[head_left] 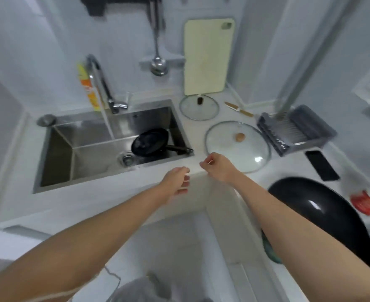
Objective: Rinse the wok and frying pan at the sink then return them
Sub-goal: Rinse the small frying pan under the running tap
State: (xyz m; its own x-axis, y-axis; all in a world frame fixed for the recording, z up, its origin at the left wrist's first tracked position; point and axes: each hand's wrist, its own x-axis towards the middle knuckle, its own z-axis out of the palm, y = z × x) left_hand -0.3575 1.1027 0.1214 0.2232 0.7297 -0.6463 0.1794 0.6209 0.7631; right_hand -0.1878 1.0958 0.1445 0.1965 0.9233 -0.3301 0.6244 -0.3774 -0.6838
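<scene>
Black frying pan (150, 142): sitting in the sink (105, 184), right side, tap running.
Wok (323, 216): worktop's right edge.
Left hand (176, 182): empty, fingers loose.
Right hand (218, 165): same, over the front edge.

No text, label, brand, number or sign can be read. The yellow-and-orange bottle (89, 88) standing behind the tap (102, 83) carries printed graphics, but they are too blurred to make out any letters. The red packet (366, 202) at the right edge of the counter shows only smeared colour.
</scene>
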